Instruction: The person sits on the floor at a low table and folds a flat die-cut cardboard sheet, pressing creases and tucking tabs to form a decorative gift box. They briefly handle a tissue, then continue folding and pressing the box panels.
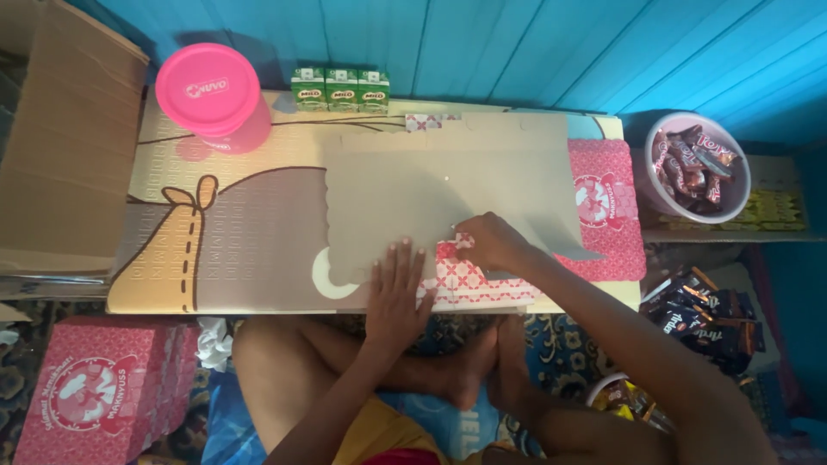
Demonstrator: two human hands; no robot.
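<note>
The flattened cardboard box blank (448, 194) lies grey side up on the patterned surface (224, 250), its pink printed panels showing at the right end and along the near edge. The left hand (398, 288) rests flat and open, fingers spread, pressing on the blank's near edge just left of the pink flap (469, 280). The right hand (491, 241) is curled, its fingertips pinching the top edge of that pink flap, just right of the left hand. Beyond the blank's far left corner stands a pink lidded tub (209, 93), and directly behind the blank's far edge sit three small green drink cartons (340, 89) against the blue wall. To the right of the blank, off the surface, a clear tub of wrapped chocolate bars (693, 164) stands. Below the blank's left side, on the floor, pink folded boxes (95, 387) are stacked.
</note>
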